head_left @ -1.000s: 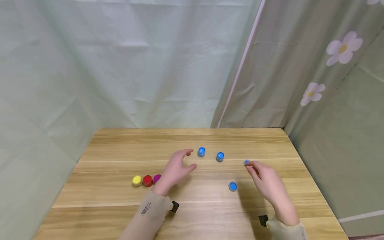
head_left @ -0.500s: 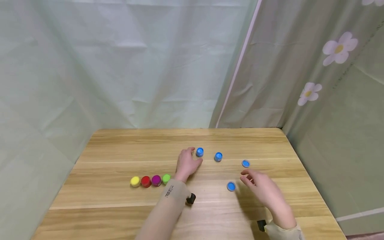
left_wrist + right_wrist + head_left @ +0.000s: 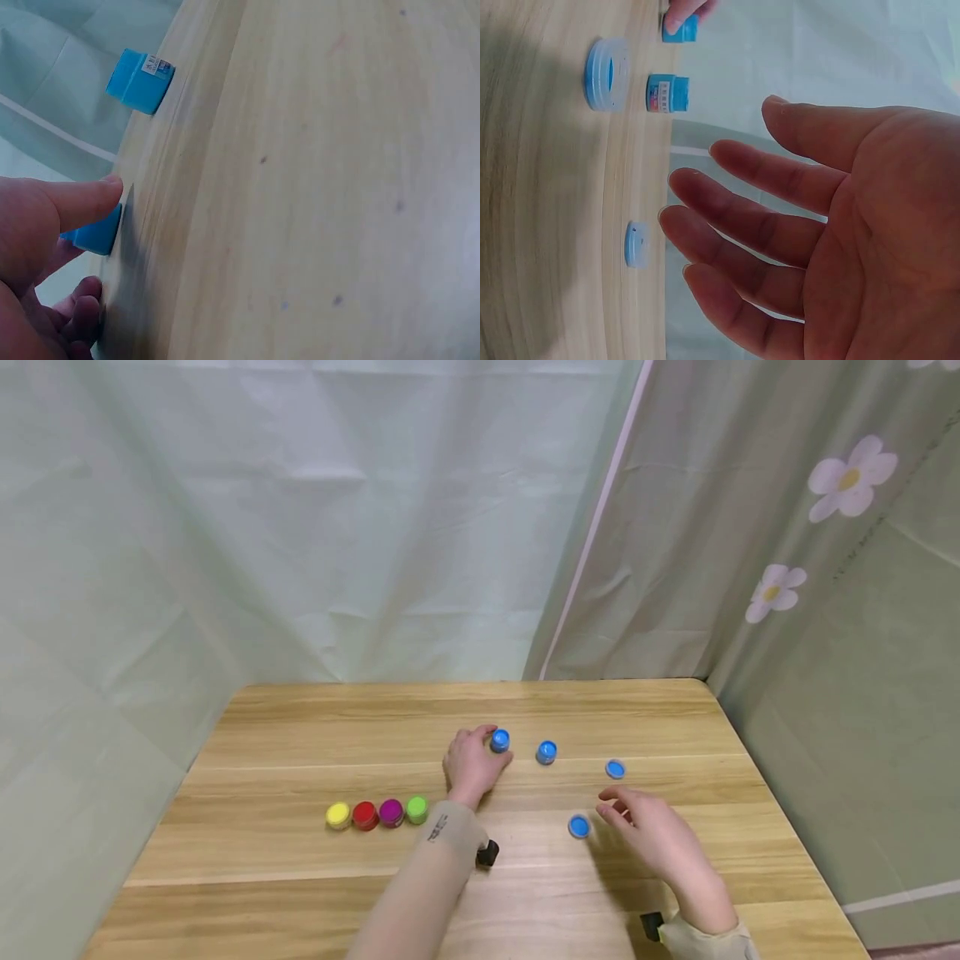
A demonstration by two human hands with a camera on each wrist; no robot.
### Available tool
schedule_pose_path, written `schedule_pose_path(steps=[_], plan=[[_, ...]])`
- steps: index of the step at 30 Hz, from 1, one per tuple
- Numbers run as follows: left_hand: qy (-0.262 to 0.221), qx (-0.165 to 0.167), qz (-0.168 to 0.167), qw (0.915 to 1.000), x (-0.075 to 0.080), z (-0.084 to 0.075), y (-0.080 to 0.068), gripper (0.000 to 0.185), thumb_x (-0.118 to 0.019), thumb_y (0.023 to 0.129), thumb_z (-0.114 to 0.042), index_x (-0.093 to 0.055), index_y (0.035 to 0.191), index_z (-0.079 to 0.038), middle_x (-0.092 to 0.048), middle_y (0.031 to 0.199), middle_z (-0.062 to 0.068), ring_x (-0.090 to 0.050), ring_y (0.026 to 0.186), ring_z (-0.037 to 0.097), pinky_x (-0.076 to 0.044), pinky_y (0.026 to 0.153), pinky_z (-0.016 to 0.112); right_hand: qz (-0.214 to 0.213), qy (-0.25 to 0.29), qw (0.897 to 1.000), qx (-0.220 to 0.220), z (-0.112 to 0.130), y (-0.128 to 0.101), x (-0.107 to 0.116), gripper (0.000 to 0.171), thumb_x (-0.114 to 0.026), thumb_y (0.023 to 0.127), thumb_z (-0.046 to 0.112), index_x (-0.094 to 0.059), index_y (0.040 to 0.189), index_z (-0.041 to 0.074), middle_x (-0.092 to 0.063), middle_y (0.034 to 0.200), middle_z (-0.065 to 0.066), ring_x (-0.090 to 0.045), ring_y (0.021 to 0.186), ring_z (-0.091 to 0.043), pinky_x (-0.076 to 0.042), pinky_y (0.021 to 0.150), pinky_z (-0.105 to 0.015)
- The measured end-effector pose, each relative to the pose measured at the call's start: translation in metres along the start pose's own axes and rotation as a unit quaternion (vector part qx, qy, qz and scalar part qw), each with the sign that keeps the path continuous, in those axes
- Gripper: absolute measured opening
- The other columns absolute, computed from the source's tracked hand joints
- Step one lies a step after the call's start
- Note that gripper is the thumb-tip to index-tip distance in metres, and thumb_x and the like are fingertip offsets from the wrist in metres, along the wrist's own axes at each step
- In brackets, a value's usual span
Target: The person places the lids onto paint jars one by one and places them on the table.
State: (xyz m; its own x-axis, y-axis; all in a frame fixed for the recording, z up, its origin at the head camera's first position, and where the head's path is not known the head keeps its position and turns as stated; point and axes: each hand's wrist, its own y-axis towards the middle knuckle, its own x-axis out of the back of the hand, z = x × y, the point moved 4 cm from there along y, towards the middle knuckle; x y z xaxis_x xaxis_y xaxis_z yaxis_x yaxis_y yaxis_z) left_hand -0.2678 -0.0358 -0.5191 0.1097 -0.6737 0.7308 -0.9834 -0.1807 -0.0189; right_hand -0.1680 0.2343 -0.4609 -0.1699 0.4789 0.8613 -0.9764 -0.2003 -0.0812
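blue pot [image 3: 500, 740] on tabletop [image 3: 300, 852], mostly hidden behind thumb in left wrist view. left hand [image 3: 472, 763] now closed round it, fingers curled, against merely beside it half a second ago. right hand [image 3: 645, 827] unchanged: relaxed, fingers spread, grasping nothing, hovering near blue lid [image 3: 578, 826].

Two blue pots [image 3: 547, 752] stand on the counter [image 3: 300, 727], two blue lids [image 3: 579, 827] lie near them, and four coloured pots [image 3: 391, 812] sit left of them.
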Motion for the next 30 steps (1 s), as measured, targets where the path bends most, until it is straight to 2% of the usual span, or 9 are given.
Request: schedule_pose_path(steps=[5, 14, 20, 23, 26, 28, 30], plan=[[0.007, 0.005, -0.005, 0.9999, -0.001, 0.001, -0.001, 0.055, -0.087, 0.092, -0.04, -0.07, 0.141, -0.022, -0.061, 0.128, 0.013, -0.056, 0.115, 0.033, -0.039, 0.1, 0.05, -0.002, 0.002, 1.0, -0.002, 0.001, 0.0, 0.0, 0.032, -0.062, 0.11, 0.037, -0.073, 0.129, 0.013, -0.074, 0.101, 0.005, -0.066, 0.089, -0.012, -0.056, 0.078, -0.043], [-0.006, 0.004, -0.01, 0.9999, 0.003, 0.002, -0.002, 0.046, -0.085, 0.094, -0.038, -0.074, 0.136, -0.022, -0.061, 0.122, 0.01, -0.055, 0.109, 0.031, -0.038, 0.094, 0.048, 0.005, -0.001, 1.0, -0.002, 0.003, 0.001, -0.002, 0.034, -0.062, 0.11, 0.04, -0.073, 0.129, 0.013, -0.073, 0.1, 0.005, -0.066, 0.089, -0.012, -0.057, 0.079, -0.043], [-0.013, 0.003, -0.015, 0.9998, 0.003, 0.004, -0.003, 0.044, -0.085, 0.094, -0.037, -0.074, 0.133, -0.018, -0.062, 0.124, 0.009, -0.057, 0.113, 0.03, -0.04, 0.099, 0.048, 0.011, 0.007, 1.0, 0.005, 0.007, 0.003, -0.006, 0.03, -0.065, 0.109, 0.033, -0.073, 0.129, 0.012, -0.073, 0.1, 0.005, -0.067, 0.091, -0.013, -0.058, 0.082, -0.045], [-0.042, -0.001, -0.014, 0.999, 0.004, 0.002, -0.007, 0.041, -0.085, 0.095, -0.032, -0.074, 0.131, -0.015, -0.067, 0.125, 0.007, -0.062, 0.115, 0.029, -0.046, 0.101, 0.048, 0.017, 0.008, 1.0, 0.008, 0.009, 0.003, -0.009, 0.026, -0.066, 0.109, 0.029, -0.073, 0.127, 0.012, -0.073, 0.099, 0.004, -0.067, 0.091, -0.013, -0.058, 0.081, -0.044], [-0.099, -0.015, -0.006, 0.995, 0.009, -0.002, -0.013, 0.039, -0.084, 0.096, -0.025, -0.073, 0.131, -0.013, -0.071, 0.115, 0.004, -0.068, 0.101, 0.024, -0.055, 0.088, 0.043, 0.021, 0.01, 1.0, 0.011, 0.01, 0.003, -0.012, 0.026, -0.068, 0.107, 0.027, -0.073, 0.127, 0.012, -0.074, 0.101, 0.003, -0.068, 0.092, -0.015, -0.058, 0.081, -0.044], [-0.143, -0.038, 0.002, 0.9889, 0.014, -0.006, -0.017, 0.039, -0.084, 0.096, -0.022, -0.072, 0.132, -0.012, -0.071, 0.109, 0.001, -0.066, 0.091, 0.019, -0.056, 0.078, 0.037, 0.02, 0.015, 1.0, 0.018, 0.011, 0.004, -0.015, 0.028, -0.071, 0.106, 0.027, -0.072, 0.129, 0.012, -0.075, 0.107, 0.001, -0.07, 0.097, -0.019, -0.059, 0.083, -0.047], [-0.181, -0.08, 0.006, 0.9802, 0.023, -0.009, -0.023, 0.039, -0.083, 0.096, -0.02, -0.072, 0.133, -0.011, -0.07, 0.109, 0.001, -0.063, 0.088, 0.017, -0.055, 0.075, 0.033, 0.019, 0.016, 0.999, 0.027, 0.012, 0.004, -0.018, 0.031, -0.074, 0.103, 0.025, -0.072, 0.131, 0.011, -0.075, 0.117, -0.003, -0.071, 0.104, -0.025, -0.059, 0.088, -0.05]])
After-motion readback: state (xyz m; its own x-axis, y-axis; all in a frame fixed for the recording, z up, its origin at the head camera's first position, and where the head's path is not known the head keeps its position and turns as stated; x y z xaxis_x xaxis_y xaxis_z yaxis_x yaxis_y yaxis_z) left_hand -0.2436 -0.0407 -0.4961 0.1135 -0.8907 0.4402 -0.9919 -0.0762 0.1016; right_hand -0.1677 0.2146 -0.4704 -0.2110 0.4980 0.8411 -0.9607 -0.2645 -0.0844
